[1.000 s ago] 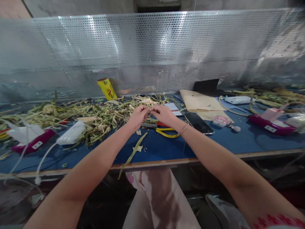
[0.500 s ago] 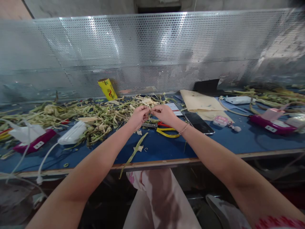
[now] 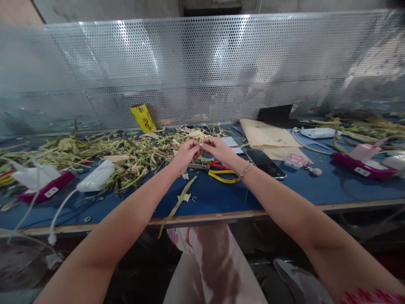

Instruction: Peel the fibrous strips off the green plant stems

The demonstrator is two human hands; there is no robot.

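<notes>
Perforated panel: bounds the back.
Table: open blue room toward the front edge, right of the green strip.
Plant heap: crowds the left side.
Left hand, right hand: fingertips meeting, both pinching the small pale piece.
Yellow-handled tool: just below the right hand.
Small pale piece: between the fingertips; detail unclear; judged light, soft, easily torn, best held by its ends.

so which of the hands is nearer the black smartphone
Right: the right hand is to the left of the black smartphone, its wrist close by; the left hand is farther left, beyond the right hand.
</notes>
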